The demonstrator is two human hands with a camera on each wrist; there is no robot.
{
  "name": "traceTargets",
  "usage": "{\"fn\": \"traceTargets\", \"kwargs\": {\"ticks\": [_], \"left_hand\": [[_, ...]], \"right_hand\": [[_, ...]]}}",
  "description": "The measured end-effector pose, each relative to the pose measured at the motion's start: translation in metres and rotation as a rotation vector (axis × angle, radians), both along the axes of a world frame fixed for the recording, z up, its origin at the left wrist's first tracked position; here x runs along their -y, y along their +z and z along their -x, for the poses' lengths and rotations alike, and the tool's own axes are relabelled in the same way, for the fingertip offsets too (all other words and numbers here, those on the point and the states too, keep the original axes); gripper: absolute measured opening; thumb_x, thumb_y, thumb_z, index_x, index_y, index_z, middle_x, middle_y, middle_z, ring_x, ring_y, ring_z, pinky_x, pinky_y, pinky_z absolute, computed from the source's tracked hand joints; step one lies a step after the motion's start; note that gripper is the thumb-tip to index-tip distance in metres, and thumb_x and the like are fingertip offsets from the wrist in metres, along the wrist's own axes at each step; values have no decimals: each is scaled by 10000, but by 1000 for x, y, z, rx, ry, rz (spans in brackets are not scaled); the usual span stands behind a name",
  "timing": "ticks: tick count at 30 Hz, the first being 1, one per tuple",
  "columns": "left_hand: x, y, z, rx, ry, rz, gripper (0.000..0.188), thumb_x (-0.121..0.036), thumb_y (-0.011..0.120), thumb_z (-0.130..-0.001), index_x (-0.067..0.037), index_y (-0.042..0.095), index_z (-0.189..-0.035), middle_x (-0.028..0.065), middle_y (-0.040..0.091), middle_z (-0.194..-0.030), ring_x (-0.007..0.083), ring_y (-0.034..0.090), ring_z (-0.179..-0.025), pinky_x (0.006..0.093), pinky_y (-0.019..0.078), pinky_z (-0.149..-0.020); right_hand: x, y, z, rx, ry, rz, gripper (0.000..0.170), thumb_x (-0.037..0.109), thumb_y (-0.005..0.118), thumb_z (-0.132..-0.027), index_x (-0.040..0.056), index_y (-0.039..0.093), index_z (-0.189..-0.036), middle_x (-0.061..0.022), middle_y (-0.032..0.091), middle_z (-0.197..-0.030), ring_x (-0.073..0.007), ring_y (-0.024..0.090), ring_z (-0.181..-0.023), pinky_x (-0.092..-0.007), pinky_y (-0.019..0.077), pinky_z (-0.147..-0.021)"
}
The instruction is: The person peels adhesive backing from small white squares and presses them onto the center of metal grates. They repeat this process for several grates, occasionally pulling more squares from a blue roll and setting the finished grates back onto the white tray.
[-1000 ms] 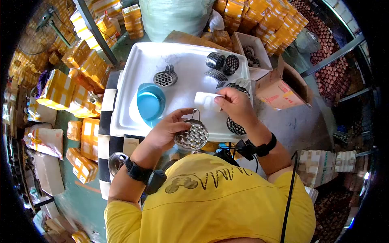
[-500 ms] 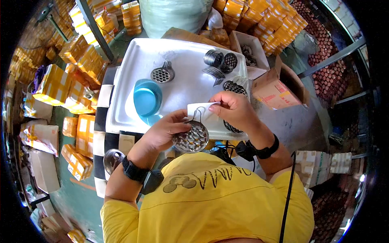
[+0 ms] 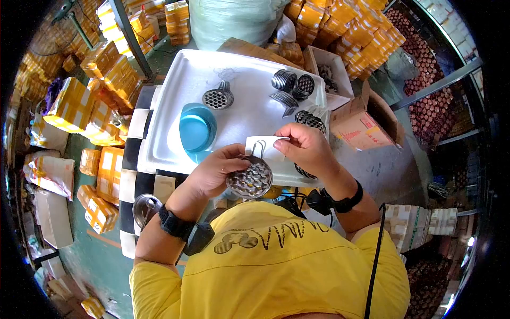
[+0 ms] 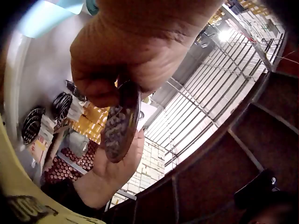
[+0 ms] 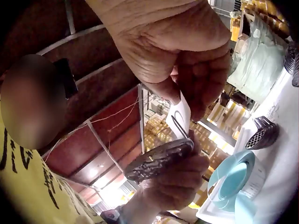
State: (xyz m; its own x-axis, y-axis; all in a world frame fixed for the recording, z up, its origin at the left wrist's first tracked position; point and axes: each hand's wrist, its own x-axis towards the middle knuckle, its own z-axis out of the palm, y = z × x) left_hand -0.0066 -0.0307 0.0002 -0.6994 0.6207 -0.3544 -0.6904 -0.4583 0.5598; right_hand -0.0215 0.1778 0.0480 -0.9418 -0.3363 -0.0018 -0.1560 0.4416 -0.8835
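Observation:
My left hand (image 3: 212,173) pinches a round metal disc (image 3: 249,181) with a dimpled, holed face, just in front of my body. A wire loop (image 3: 259,148) sticks up from its rim. With thumb and fingers my right hand (image 3: 311,151) holds a small white label (image 3: 274,152) by its right end. The label overlaps the wire loop in the head view; the right wrist view shows the loop lying along the label (image 5: 181,112). Beyond my left hand, a roll of light-blue tape (image 3: 197,132) stands on the white tray (image 3: 164,119).
A bunch of similar holed discs (image 3: 218,99) lies past the tape roll. Further stacked discs (image 3: 284,81) line the tray's right side. An open carton (image 3: 366,125) stands to the right, and taped parcels (image 3: 110,173) cover the floor at left.
The white label has moved left, from beside the wire loop to overlapping it, as my right hand came closer to the left. The left hand keeps its hold on the disc.

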Motion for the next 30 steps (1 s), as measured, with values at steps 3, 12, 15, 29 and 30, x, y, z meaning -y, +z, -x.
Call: {"fn": "traceTargets", "kwargs": {"ticks": [3,12,15,29,30], "left_hand": [[2,-2,1,13,25,-28,171,31,488,-774,24,533,-939,114,601,-862,194,611,-758,304,512,-714],[5,4,0,-3,34,-64,163,28,490,-763,41,545,-916,128,607,-844,213,622,-739,312,524,-694],[13,4,2,-12,18,-73,178,27,496,-760,49,544,-929,132,608,-848,215,622,-750,313,523,-705],[10,3,-2,9,1,-25,215,4,504,-765,68,534,-969,138,608,-875,204,615,-767,310,506,-730],[10,3,-1,5,31,-10,206,3,503,-767,64,536,-962,134,609,-867,202,616,-758,309,508,-722]], "right_hand": [[2,-1,1,42,28,55,179,90,599,-788,-3,558,-935,-28,580,-750,-57,516,-667,-206,434,-594],[-7,1,16,94,393,597,588,54,613,-757,50,326,-1270,-115,429,-1248,-197,454,-1099,-338,367,-909],[-21,13,27,-57,294,613,555,-14,559,-742,77,374,-1258,-131,418,-1260,-229,428,-1136,-353,346,-940],[17,49,44,-449,802,-104,141,-22,640,-663,77,607,-759,-73,473,-1018,-300,374,-1167,-403,304,-953],[19,45,43,-448,748,-85,130,-13,648,-669,72,605,-757,-73,475,-1008,-299,387,-1156,-399,315,-944]]}}
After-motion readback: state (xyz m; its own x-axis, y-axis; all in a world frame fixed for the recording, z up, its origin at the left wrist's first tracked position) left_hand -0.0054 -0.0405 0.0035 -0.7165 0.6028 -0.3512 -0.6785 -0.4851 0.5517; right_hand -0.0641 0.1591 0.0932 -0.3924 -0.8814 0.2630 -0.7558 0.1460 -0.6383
